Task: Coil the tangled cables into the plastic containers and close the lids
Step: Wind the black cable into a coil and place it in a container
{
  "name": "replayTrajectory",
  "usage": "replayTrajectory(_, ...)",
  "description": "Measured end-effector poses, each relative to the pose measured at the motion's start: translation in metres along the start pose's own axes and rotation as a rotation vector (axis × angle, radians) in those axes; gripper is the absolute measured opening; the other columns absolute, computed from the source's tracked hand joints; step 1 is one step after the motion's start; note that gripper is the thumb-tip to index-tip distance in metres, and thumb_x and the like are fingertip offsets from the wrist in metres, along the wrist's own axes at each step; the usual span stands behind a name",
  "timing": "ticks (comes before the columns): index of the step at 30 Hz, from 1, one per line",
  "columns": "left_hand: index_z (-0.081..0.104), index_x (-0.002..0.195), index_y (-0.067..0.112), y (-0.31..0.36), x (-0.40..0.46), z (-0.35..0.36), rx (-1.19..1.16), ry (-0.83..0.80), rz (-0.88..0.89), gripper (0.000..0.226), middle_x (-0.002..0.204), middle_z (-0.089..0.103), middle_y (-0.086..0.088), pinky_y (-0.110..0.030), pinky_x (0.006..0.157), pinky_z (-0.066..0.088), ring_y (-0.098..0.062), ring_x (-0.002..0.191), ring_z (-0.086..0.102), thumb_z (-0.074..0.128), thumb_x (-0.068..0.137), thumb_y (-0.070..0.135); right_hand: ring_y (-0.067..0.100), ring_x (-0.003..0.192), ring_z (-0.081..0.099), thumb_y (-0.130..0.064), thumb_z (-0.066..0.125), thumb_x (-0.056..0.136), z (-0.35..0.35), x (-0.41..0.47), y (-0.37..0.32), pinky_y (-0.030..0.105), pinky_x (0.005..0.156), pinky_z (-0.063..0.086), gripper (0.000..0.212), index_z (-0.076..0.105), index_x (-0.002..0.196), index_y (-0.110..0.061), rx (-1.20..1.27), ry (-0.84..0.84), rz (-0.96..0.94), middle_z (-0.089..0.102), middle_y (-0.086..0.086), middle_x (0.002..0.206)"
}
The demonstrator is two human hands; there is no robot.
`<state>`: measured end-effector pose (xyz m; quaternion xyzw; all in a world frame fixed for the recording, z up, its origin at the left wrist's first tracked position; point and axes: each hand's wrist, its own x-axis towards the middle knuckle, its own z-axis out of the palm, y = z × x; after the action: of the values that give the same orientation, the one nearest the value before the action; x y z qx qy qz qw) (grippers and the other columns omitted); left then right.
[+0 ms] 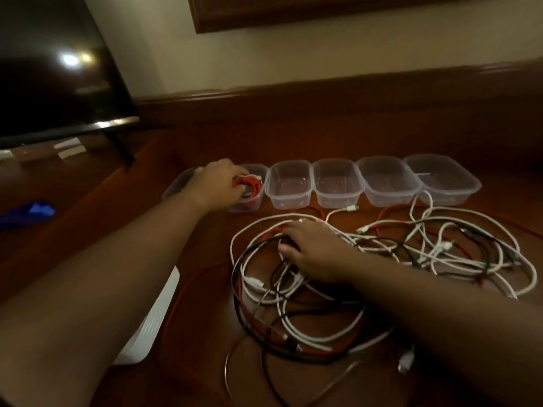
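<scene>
A row of clear plastic containers stands across the wooden table. My left hand (pixel 219 185) reaches into the second container from the left (pixel 252 201), fingers closed on a coiled red and white cable (pixel 252 183). Another container (pixel 176 186) is partly hidden behind that hand. To the right stand several open containers with no cables coiled inside, the nearest (pixel 289 185). In front of them lies a tangle of white, red and black cables (pixel 382 259). My right hand (pixel 311 251) rests on the tangle's left part, fingers curled around some strands.
A dark TV screen (pixel 53 69) on a stand fills the far left. A blue object (pixel 28 214) lies at the left. A white ribbed flat object (pixel 152 315) sits under my left forearm. A wooden ledge and wall run behind the containers.
</scene>
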<state>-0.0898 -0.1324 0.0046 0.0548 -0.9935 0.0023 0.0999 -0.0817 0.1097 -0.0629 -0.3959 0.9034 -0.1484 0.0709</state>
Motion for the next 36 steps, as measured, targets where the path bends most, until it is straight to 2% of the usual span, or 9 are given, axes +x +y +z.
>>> replayTrajectory(4,0.067,0.114,0.026,0.041,-0.058,-0.01,-0.187,-0.145,0.168,0.022,0.111,0.067,0.004,-0.034,0.084,0.052,-0.013,0.094,0.06,0.06,0.094,0.032,0.014,0.115,0.049,-0.03,0.04,0.106,-0.03,-0.015,-0.009,0.03,0.095,0.038,0.035,0.053,0.134,-0.015,0.329,-0.015,0.062,0.052,-0.003,0.126)
replayTrajectory(7,0.066,0.099,0.035,0.067,-0.111,-0.008,-0.23,-0.323,0.255,0.008,0.099,0.066,0.012,-0.036,0.082,0.055,-0.005,0.089,0.061,0.062,0.093,0.036,0.018,0.117,0.052,-0.03,0.046,0.104,-0.044,-0.038,-0.012,0.035,0.095,0.045,0.035,0.053,0.135,-0.017,0.305,0.065,0.139,0.054,0.002,0.134)
replayTrajectory(10,0.066,0.108,0.034,0.083,-0.156,-0.001,-0.194,-0.383,0.343,0.016,0.104,0.061,0.013,-0.031,0.081,0.053,-0.006,0.093,0.058,0.062,0.092,0.035,0.016,0.103,0.058,-0.029,0.052,0.101,-0.045,-0.068,-0.017,0.029,0.08,0.048,0.028,0.058,0.127,-0.02,0.245,0.044,0.141,0.061,0.002,0.122)
replayTrajectory(15,0.058,0.13,0.032,0.094,-0.193,0.012,-0.141,-0.213,0.267,0.037,0.125,0.059,0.005,-0.038,0.091,0.052,-0.017,0.114,0.057,0.058,0.093,0.035,0.02,0.11,0.06,-0.032,0.06,0.096,-0.032,-0.125,-0.028,0.033,0.088,0.051,0.032,0.06,0.127,-0.024,0.085,-0.038,0.166,0.063,0.0,0.121)
replayTrajectory(19,0.066,0.116,0.027,0.103,-0.195,0.007,-0.107,-0.147,0.23,0.023,0.12,0.054,0.001,-0.033,0.085,0.047,-0.02,0.113,0.054,0.058,0.096,0.034,0.022,0.126,0.051,-0.029,0.063,0.094,-0.022,-0.152,-0.035,0.034,0.1,0.045,0.052,0.047,0.143,-0.024,0.044,-0.06,0.192,0.052,0.002,0.142)
replayTrajectory(24,0.06,0.1,0.021,0.126,-0.203,-0.028,-0.32,0.184,0.336,0.018,0.095,0.056,0.003,-0.042,0.081,0.045,-0.02,0.092,0.052,0.047,0.095,0.033,0.024,0.126,0.052,-0.03,0.069,0.09,-0.031,-0.169,-0.046,0.043,0.102,0.046,0.059,0.045,0.144,-0.025,0.054,0.131,0.138,0.054,0.004,0.139)
replayTrajectory(28,0.058,0.101,0.016,0.144,-0.212,-0.063,-0.702,0.122,0.346,0.009,0.081,0.062,-0.008,-0.035,0.063,0.051,-0.021,0.07,0.059,0.051,0.101,0.022,0.023,0.088,0.064,-0.032,0.055,0.1,-0.062,-0.18,-0.06,0.034,0.074,0.053,0.016,0.063,0.106,-0.021,0.36,0.248,0.163,0.065,0.004,0.098)
replayTrajectory(31,0.059,0.1,0.013,0.148,-0.214,-0.079,-0.868,0.147,0.266,0.007,0.079,0.06,-0.006,-0.015,0.054,0.046,-0.009,0.065,0.057,0.053,0.101,0.018,0.016,0.071,0.055,-0.029,0.048,0.102,-0.083,-0.186,-0.069,0.028,0.063,0.045,0.014,0.057,0.091,-0.025,0.514,0.39,0.123,0.061,0.005,0.085)
replayTrajectory(36,0.06,0.094,0.019,0.133,-0.208,-0.07,-0.758,-0.01,0.136,0.02,0.08,0.061,-0.001,-0.018,0.064,0.045,-0.012,0.074,0.059,0.043,0.105,0.024,0.011,0.062,0.054,-0.025,0.046,0.104,-0.105,-0.19,-0.073,0.024,0.056,0.051,0.018,0.055,0.091,-0.018,0.951,0.667,0.042,0.055,0.003,0.076)
